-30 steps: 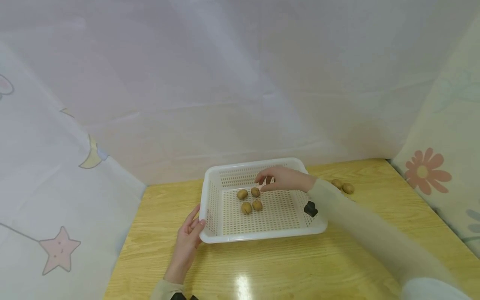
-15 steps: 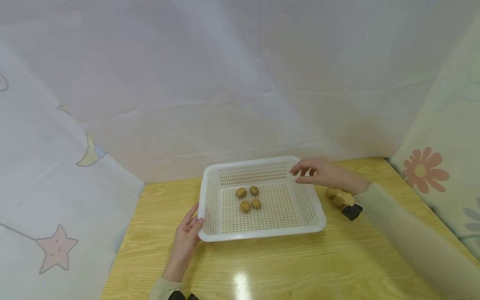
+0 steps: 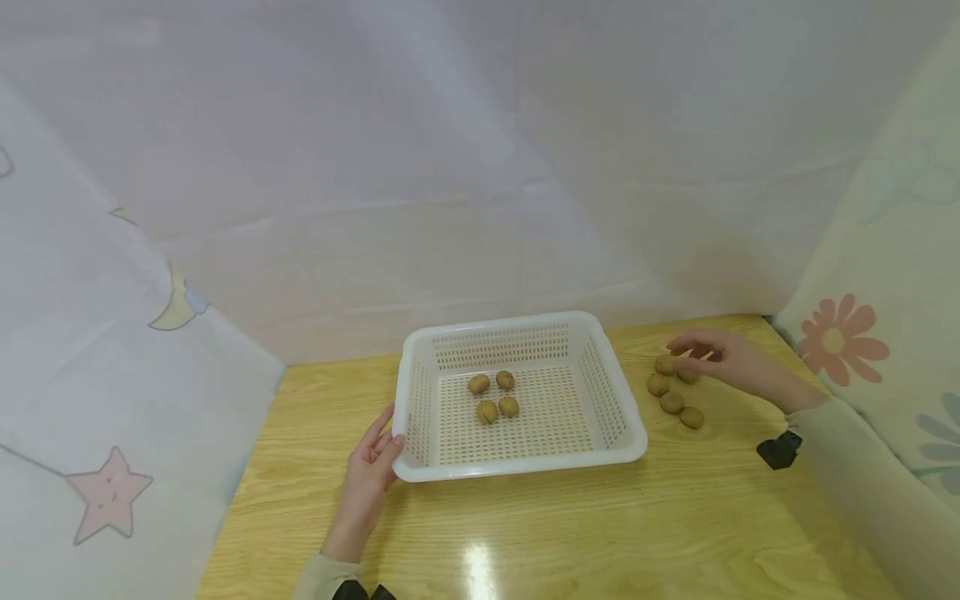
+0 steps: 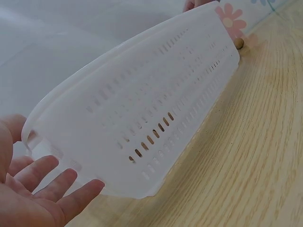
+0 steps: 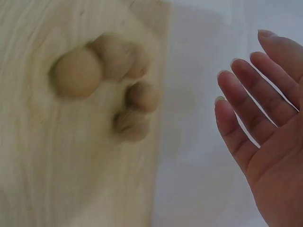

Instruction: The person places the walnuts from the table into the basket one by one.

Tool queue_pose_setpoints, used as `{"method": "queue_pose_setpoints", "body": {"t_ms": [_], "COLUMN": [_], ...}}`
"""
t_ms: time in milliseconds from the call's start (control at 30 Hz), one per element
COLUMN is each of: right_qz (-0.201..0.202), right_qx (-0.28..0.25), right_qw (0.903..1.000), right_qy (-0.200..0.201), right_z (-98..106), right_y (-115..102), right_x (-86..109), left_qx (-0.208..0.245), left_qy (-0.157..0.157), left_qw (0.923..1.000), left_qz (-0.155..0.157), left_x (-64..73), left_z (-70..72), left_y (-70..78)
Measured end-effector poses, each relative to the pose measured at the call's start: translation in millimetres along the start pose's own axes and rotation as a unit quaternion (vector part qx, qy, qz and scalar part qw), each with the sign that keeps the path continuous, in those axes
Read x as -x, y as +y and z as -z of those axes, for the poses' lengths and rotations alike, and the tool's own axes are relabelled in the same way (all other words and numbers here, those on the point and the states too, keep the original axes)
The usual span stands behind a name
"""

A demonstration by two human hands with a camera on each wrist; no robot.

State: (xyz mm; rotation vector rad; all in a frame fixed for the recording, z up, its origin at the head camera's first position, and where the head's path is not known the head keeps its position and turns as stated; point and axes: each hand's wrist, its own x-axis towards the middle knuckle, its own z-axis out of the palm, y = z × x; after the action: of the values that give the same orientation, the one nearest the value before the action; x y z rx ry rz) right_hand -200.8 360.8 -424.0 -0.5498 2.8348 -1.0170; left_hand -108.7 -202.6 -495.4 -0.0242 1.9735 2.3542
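Note:
A white plastic basket (image 3: 525, 468) with slotted walls stands on the table, and several walnuts (image 3: 487, 412) lie together on its floor. My left hand (image 3: 366, 477) holds the basket's left end, thumb over the rim and fingers against the outer wall, as the left wrist view shows on the basket wall (image 4: 128, 123). To the right of the basket lies a loose group of several walnuts (image 3: 672, 402). Above the far ones hovers my right hand (image 3: 738, 364), fingers spread and holding nothing. In the right wrist view the walnuts (image 5: 78, 73) are blurred and apart from the fingers.
The wooden table (image 3: 570, 533) reaches back to a pale cloth backdrop (image 3: 465, 192). Printed side cloths with a star (image 3: 112, 493) and a red flower (image 3: 843, 340) border it left and right.
My right hand has moved from above the basket, past its right rim, to the walnuts on the table. The left hand keeps its hold, and the walnuts inside lie as before.

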Motion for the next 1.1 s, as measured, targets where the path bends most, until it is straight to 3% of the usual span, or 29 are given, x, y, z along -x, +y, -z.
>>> {"method": "queue_pose_setpoints", "body": {"t_ms": [233, 400, 567, 1100], "right_qz": [-0.033, -0.059, -0.072, -0.053], "right_qx": [0.034, 0.036, 0.036, 0.025], "right_qw": [0.9988, 0.9976, 0.9968, 0.9982], "right_qy": [0.010, 0.009, 0.007, 0.007], "right_z": [-12, -23, -28, -37], "right_y": [56, 78, 86, 93], "right_x": [3.8, 3.0, -1.6, -4.2], "left_qx": [0.005, 0.004, 0.002, 0.005], "left_qy": [0.003, 0.000, 0.003, 0.003], "left_qw": [1.0000, 1.0000, 1.0000, 1.0000], "left_qz": [0.002, 0.005, 0.003, -0.003], "left_x": [0.2, 1.5, 1.7, 2.1], "left_z": [0.3, -0.5, -1.1, -1.1], "left_y": [-2.4, -2.5, -0.8, -0.9]}}
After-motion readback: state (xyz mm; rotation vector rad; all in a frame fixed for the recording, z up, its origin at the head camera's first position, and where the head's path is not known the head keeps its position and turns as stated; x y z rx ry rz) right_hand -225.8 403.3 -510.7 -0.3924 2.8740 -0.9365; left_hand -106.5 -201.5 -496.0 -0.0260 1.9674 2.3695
